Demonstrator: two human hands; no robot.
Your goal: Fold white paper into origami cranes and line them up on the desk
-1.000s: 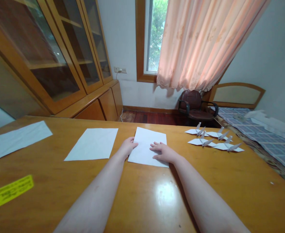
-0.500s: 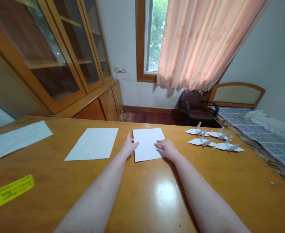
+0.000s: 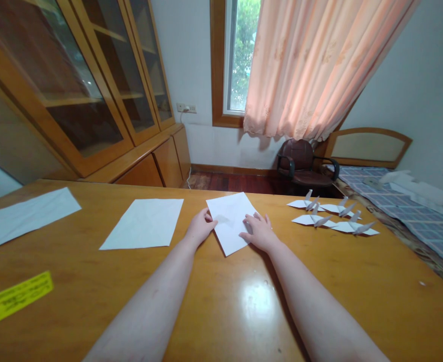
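Paper (image 3: 231,221) btw L hand (image 3: 201,227), R hand (image 3: 258,232)

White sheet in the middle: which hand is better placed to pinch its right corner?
The right hand, likely: its fingers sit by that corner; the left hand is at the white sheet's opposite edge.

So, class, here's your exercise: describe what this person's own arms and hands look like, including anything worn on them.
The left arm and right arm are bare, with no sleeves in view. The left hand and right hand are ungloved, and no watch, ring or bracelet can be seen.
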